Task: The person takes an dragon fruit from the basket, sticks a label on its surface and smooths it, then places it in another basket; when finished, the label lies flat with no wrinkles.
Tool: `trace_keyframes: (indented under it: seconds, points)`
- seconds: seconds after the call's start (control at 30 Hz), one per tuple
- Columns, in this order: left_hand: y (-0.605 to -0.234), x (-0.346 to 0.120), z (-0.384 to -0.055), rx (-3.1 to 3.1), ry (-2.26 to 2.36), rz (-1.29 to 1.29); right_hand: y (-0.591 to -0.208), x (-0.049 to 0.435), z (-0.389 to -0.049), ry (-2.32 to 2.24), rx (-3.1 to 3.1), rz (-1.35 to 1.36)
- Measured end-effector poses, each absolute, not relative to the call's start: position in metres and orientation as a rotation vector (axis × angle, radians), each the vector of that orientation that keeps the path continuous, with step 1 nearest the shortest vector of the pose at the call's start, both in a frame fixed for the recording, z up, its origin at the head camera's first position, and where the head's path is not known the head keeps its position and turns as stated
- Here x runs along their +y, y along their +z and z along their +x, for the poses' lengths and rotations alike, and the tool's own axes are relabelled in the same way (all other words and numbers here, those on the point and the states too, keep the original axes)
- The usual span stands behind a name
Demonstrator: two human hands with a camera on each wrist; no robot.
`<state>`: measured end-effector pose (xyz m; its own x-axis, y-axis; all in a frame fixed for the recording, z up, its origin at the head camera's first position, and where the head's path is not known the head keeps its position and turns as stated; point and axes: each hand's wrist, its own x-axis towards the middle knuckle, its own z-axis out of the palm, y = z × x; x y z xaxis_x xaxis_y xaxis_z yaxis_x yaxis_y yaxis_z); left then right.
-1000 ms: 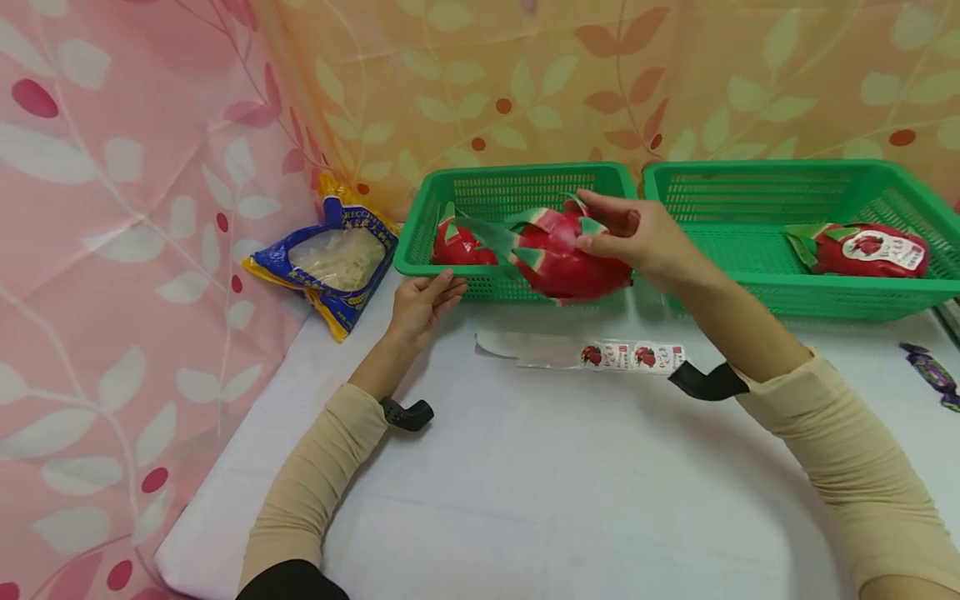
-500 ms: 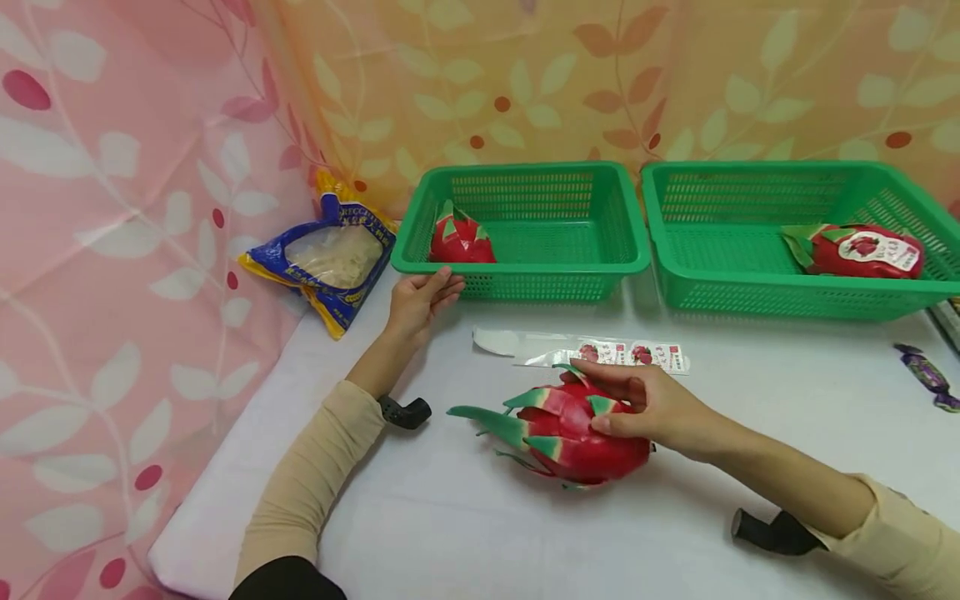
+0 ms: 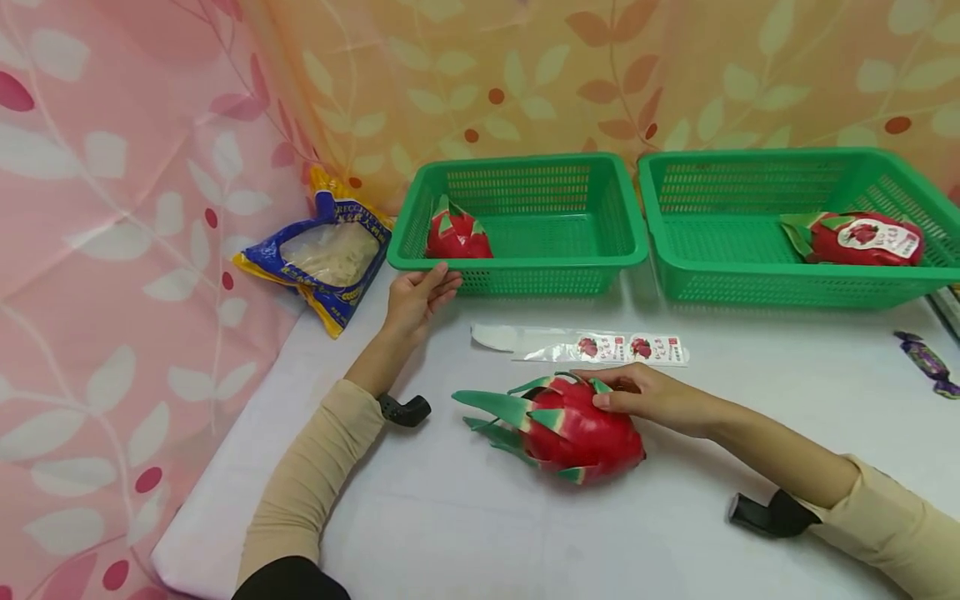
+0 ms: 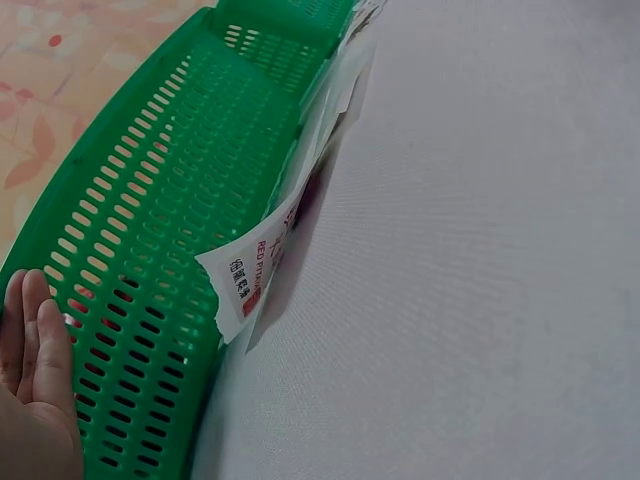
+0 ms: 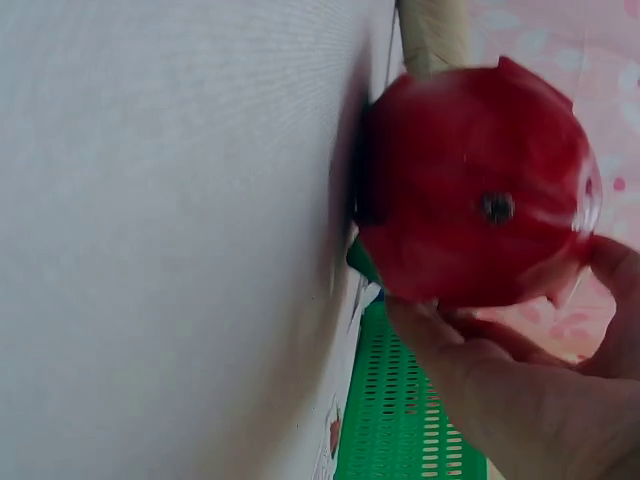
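Low over the white table, my right hand (image 3: 651, 400) grips a red dragon fruit (image 3: 588, 433) from its far right side. Its long green scales point left in the head view. The right wrist view shows the blunt red end of the dragon fruit (image 5: 480, 190), with thumb and fingers on its skin. My left hand (image 3: 420, 300) rests at the front left corner of the left green basket (image 3: 532, 282), thumb at the rim. Seen from the left wrist, that hand's fingers (image 4: 48, 350) lie straight along the basket wall. Another dragon fruit (image 3: 456, 235) sits inside this basket.
A second green basket (image 3: 795, 287) at right holds a labelled dragon fruit (image 3: 832, 237). A sticker strip (image 3: 600, 348) lies before the left basket. A blue and yellow pasta bag (image 3: 322, 254) leans at left; a purple wrapped candy (image 3: 926, 364) lies at right.
My right hand has brought the dragon fruit from over the left basket's front down toward me, low over the table, and turned it slightly. My left hand has stayed at the basket's rim.
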<state>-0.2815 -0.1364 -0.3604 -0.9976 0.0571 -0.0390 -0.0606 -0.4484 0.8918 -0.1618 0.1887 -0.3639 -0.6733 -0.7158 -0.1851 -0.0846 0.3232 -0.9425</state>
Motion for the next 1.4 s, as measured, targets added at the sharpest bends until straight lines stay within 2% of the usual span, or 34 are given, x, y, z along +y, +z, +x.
trace_keyframes:
  seconds: [0.3,0.5,0.6,0.7,0.9,1.2,1.4]
  points:
    - [-0.360,-0.136,-0.282,1.584,2.588,0.017,-0.358,0.187,-0.159,-1.272,1.968,-0.811]
    - [-0.362,-0.129,-0.278,1.566,2.489,0.065,-0.355,0.196,-0.174,-1.323,2.109,-0.844]
    - [-0.365,-0.121,-0.277,1.754,2.281,0.225,-0.357,0.199,-0.190,-1.286,2.391,-0.815]
    - [-0.368,-0.109,-0.274,2.015,1.955,0.491,-0.360,0.202,-0.206,-1.153,2.655,-0.793]
    - [-0.367,-0.075,-0.269,2.287,1.434,0.904,-0.367,0.199,-0.225,-0.895,2.877,-0.912]
    - [-0.369,-0.043,-0.270,2.449,1.126,1.033,-0.374,0.191,-0.231,-0.768,2.874,-0.889]
    - [-0.372,-0.039,-0.272,2.458,1.137,1.018,-0.372,0.190,-0.231,-0.815,2.848,-0.830]
